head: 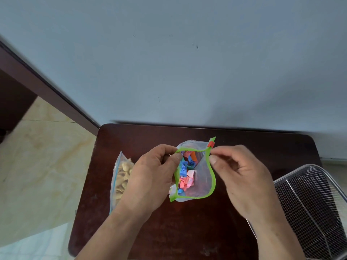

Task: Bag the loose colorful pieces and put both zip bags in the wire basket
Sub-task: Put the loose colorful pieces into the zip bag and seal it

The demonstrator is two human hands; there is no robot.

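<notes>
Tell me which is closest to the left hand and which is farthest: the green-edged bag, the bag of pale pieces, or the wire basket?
Measured from the left hand in the head view:
1. Green-edged bag: the fingers pinch its rim, so it touches the hand.
2. Bag of pale pieces: lying on the table just left of the hand, partly behind it.
3. Wire basket: far off at the right edge, beyond the right hand.

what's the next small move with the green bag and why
Probably press the green bag's mouth flat and run the red slider across to seal it. Both hands, left and right, hold the rim wide open, the colorful pieces are inside, and the basket holds no bag.
</notes>
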